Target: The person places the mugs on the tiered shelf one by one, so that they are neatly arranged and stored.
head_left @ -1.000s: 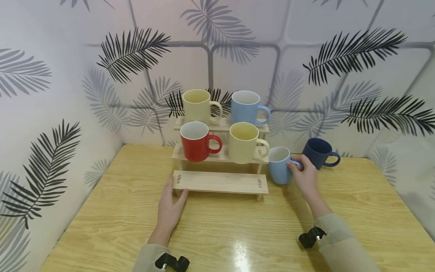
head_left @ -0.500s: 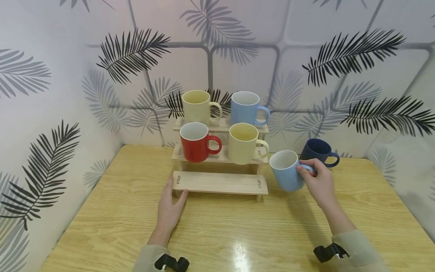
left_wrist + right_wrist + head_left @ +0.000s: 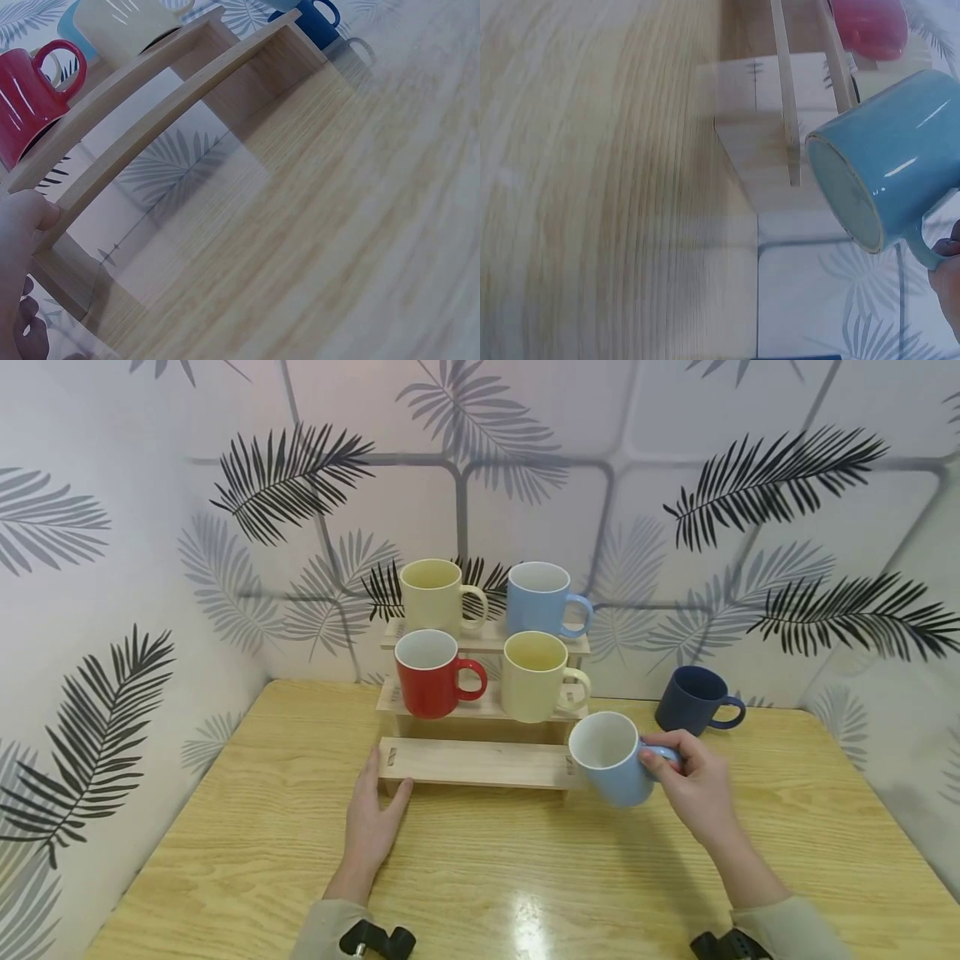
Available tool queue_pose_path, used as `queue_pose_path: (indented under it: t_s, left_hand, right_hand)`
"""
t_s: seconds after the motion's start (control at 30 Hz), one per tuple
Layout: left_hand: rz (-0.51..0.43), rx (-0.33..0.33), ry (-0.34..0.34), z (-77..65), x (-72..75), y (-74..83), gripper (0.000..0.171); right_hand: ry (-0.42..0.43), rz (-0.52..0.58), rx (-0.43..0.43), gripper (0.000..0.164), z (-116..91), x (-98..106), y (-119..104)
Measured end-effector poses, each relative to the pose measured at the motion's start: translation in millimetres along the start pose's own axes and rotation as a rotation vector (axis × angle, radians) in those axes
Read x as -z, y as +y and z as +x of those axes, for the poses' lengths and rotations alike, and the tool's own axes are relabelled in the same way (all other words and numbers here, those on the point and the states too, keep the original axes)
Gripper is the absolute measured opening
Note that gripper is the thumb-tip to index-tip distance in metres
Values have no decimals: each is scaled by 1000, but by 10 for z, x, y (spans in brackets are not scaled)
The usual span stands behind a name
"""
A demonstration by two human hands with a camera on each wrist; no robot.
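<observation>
My right hand pinches the handle of a light blue mug. The mug hangs tilted in the air by the right end of the lowest step of a wooden tiered rack; its underside shows in the right wrist view. At the rack's left end, my left hand grips the corner of that step, thumb on the front edge and fingers along the side. On the middle step stand a red mug and a cream mug. Above them, the top step bears a pale yellow mug and another light blue mug.
A dark navy mug stands on the wood-grain table at the back right, close to the wall. Leaf-patterned walls rise behind and at both sides.
My right hand has lifted the light blue mug off the table beside the rack, bringing it forward and then left toward the lowest step. The left hand stays put.
</observation>
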State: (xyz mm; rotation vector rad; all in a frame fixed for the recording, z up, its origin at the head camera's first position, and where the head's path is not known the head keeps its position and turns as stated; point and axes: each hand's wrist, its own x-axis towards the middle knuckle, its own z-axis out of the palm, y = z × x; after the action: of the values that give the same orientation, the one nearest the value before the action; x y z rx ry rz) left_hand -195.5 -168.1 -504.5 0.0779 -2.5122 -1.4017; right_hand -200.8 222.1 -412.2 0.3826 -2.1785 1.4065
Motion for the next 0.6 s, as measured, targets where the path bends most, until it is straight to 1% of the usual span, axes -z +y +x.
queue_pose_path:
  t_s: [0.13, 0.27, 0.37, 0.5, 0.6]
  left_hand:
    - [4, -1, 1, 4, 1, -1, 79]
    - [7, -5, 2, 15, 1, -10, 79]
    - [9, -5, -3, 20, 2, -16, 79]
    - [9, -4, -5, 23, 1, -21, 79]
    - [8, -3, -5, 23, 2, -23, 79]
  right_hand:
    - [-44, 77, 22, 19, -32, -149, -101]
    - [-93, 142, 54, 18, -37, -314, -321]
    - [-118, 182, 94, 17, -27, -439, -472]
    - [-128, 232, 141, 19, -14, -621, -517]
    - [-122, 257, 144, 21, -16, -774, -471]
